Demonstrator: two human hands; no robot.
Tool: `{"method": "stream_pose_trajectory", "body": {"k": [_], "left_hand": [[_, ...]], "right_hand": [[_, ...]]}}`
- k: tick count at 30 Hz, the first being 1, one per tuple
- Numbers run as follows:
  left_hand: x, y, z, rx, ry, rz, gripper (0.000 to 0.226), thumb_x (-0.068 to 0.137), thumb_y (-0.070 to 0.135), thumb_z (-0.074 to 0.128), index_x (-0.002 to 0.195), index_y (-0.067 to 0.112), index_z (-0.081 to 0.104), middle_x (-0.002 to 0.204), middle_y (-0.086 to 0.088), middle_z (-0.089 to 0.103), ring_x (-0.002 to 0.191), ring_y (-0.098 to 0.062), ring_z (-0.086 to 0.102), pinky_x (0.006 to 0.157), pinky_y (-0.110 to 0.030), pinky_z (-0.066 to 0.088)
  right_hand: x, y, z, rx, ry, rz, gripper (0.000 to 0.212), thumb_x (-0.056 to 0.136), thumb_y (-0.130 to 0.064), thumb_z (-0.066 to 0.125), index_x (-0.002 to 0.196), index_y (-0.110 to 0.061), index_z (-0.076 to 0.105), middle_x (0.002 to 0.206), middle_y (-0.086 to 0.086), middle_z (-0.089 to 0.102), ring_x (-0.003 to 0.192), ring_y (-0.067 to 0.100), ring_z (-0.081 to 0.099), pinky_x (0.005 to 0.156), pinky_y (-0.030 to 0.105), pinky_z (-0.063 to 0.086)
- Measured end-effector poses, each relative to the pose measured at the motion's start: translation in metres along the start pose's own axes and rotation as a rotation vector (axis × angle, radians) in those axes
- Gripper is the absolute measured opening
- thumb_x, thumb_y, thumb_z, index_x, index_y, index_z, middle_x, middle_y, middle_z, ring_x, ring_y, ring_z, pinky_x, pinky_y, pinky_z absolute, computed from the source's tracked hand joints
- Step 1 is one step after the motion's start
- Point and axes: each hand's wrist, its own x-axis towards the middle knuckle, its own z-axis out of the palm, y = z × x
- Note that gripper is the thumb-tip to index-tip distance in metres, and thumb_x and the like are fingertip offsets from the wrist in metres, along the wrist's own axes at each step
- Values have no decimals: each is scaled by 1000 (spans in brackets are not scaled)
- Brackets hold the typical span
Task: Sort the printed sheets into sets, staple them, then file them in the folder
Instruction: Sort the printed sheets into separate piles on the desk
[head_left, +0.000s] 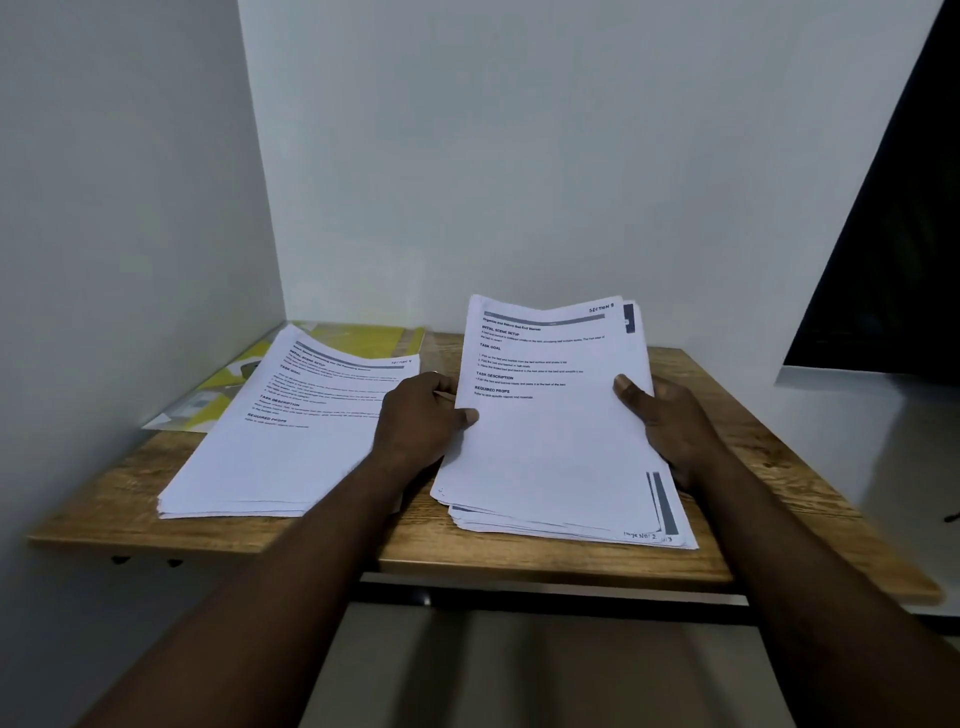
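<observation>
Wooden table (519, 566), white-walled corner. Thumbs (631, 392) pinch the side edges of the fanned stack (550, 441) as left hand (415, 421) and right hand (670, 421) grip it, far end raised. Its loose lower sheets may slip out, mixing with the sorted pile (291, 441) partly covering the folder (332, 343).

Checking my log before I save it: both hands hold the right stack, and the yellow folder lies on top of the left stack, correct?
Not quite. The head view shows the yellow folder lying partly under the left stack, not on top of it. The left hand and right hand do hold the right stack.
</observation>
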Motion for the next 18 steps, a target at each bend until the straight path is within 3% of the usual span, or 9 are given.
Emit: {"method": "stream_pose_trajectory", "body": {"k": [9, 13, 18], "left_hand": [[-7, 6, 2, 155, 163, 59, 16, 90, 30, 77, 101, 18, 77, 94, 0, 76, 92, -26, 66, 78, -32, 47], [-7, 8, -8, 8, 191, 56, 12, 91, 28, 76, 98, 18, 75, 86, 7, 70, 88, -21, 64, 75, -30, 41], [-5, 8, -36, -174, 301, -25, 11, 90, 26, 77, 99, 19, 76, 89, 4, 75, 90, -22, 68, 79, -33, 49]], "right_hand": [[-1, -2, 3, -48, 34, 5, 31, 104, -34, 65, 120, -8, 73, 112, 10, 80, 101, 33, 78, 98, 58, 58], [-1, -3, 4, -75, 47, 0, 29, 103, -36, 66, 114, -10, 74, 107, 10, 81, 98, 34, 78, 97, 57, 59], [3, -3, 6, -124, 53, -5, 28, 103, -36, 67, 110, -10, 73, 96, 9, 82, 90, 36, 78, 92, 54, 61]]}}
